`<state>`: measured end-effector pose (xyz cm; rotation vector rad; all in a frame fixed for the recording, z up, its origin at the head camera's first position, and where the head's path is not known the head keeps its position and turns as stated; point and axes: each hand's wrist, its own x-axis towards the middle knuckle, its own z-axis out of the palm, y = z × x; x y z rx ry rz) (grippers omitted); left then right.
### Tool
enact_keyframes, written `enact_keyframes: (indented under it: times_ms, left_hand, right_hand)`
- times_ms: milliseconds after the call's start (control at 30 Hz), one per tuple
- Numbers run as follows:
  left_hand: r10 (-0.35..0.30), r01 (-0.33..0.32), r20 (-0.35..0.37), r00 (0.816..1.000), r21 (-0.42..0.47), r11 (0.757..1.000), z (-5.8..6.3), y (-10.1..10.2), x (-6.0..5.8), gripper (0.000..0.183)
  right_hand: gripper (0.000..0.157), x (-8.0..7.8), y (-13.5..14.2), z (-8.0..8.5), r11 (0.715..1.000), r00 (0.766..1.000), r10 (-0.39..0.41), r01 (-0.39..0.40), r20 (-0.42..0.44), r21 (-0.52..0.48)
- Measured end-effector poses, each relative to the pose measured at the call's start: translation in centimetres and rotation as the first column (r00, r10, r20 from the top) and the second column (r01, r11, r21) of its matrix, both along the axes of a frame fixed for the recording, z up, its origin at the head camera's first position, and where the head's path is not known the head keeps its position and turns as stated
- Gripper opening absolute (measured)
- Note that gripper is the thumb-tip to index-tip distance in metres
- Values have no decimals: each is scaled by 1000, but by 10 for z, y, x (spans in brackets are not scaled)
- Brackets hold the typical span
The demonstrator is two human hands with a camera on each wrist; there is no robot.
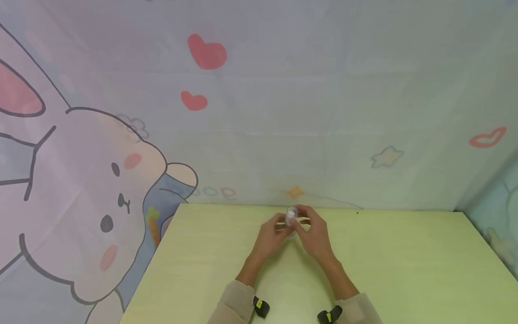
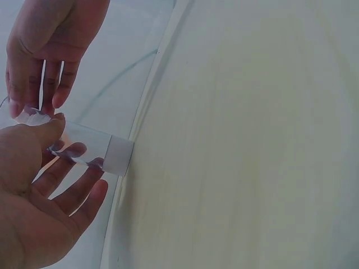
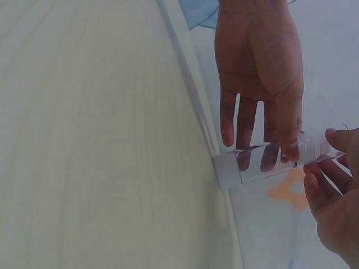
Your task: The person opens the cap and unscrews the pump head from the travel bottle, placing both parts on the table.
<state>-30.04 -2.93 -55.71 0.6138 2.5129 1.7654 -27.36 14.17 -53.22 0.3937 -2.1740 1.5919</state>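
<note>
A small clear bottle (image 3: 255,165) with a white base (image 3: 226,170) and a whitish translucent top (image 3: 311,148) stands between the two hands, near the table's far edge. Whether its base touches the table I cannot tell. My left hand (image 1: 269,238) grips the bottle's clear body, thumb in front and fingers behind, seen through the wall. At the upper end, my right hand (image 1: 317,234) pinches the top between thumb and fingers. In the left wrist view, the right hand's fingertips and the left thumb partly cover that top.
The pale wooden table (image 1: 404,261) spreads out on both sides of the arms. Behind it hangs a printed cloth (image 1: 283,112) with a rabbit and hearts. Each wrist has a black strap, such as the left strap (image 1: 261,307).
</note>
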Motion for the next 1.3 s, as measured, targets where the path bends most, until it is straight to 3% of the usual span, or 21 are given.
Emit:
enact_keyframes:
  times_ms: [433, 933, 1300]
  left_hand:
    - [-8, 8, 23, 1000, -4, 1000, 3, -2, 3, 38]
    - [-8, 8, 21, 1000, -2, 1000, -2, 6, -8, 32]
    - [-9, 9, 16, 1000, -6, 1000, 2, 7, -8, 31]
  right_hand:
    - [36, 2, 2, 5, 1000, 1000, 11, -10, -22, 23]
    - [36, -1, 10, 7, 1000, 1000, -10, 11, 3, -11]
    - [36, -1, 13, 18, 999, 997, -40, 39, -67, -5]
